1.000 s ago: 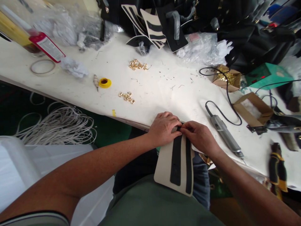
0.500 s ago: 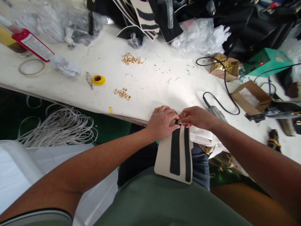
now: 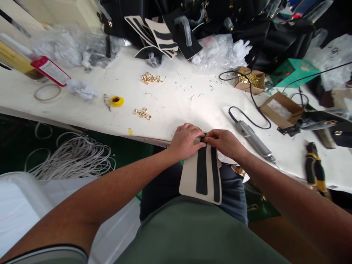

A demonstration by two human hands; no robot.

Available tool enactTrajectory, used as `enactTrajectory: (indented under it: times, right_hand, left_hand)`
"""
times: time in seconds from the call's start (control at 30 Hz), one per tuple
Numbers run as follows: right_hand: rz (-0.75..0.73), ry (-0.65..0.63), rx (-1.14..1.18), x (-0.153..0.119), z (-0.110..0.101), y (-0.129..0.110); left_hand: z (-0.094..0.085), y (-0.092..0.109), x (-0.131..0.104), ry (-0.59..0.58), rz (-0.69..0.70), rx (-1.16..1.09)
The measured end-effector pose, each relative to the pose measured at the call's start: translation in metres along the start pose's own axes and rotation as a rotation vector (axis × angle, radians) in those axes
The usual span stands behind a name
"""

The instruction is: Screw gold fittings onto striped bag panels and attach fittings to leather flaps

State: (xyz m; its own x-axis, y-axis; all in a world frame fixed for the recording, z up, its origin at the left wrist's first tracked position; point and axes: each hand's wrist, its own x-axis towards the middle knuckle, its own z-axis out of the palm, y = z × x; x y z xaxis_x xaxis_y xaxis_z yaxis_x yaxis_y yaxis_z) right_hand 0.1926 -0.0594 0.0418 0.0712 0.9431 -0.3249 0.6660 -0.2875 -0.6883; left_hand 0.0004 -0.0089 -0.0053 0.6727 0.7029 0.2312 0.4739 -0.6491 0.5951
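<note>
A beige panel with black strips hangs over my lap at the table's front edge. My left hand grips its upper end, thumb on top near a black strip. Close beside it, my right hand has its thumb and fingertips pinched together at the same upper end. Whatever is between those right fingertips is too small and hidden to make out. Past my hands on the table lie a small pile of gold metal rings and a second heap of gold fittings.
Right of my hands lie a grey corded hand tool and yellow-black pliers. Cardboard boxes and a green device stand behind. A yellow tape roll and red-labelled bottle are at left; white cord lies coiled below.
The view has shifted, bringing the grey tool and pliers more fully into sight. Both hands stay at the panel's upper end, with the fingers slightly moved.
</note>
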Motion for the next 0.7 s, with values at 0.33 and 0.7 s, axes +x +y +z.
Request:
enactTrajectory:
  times: [0.33,0.7]
  right_hand:
    - [-0.015,0.298,-0.143,-0.027,-0.042,0.024]
    - [0.188,0.44,-0.608,-0.053,-0.087,0.111]
  left_hand:
    - [-0.001,0.001,0.0,0.023,-0.007,-0.042]
    - [-0.001,0.0,0.0,0.041,-0.008,-0.045]
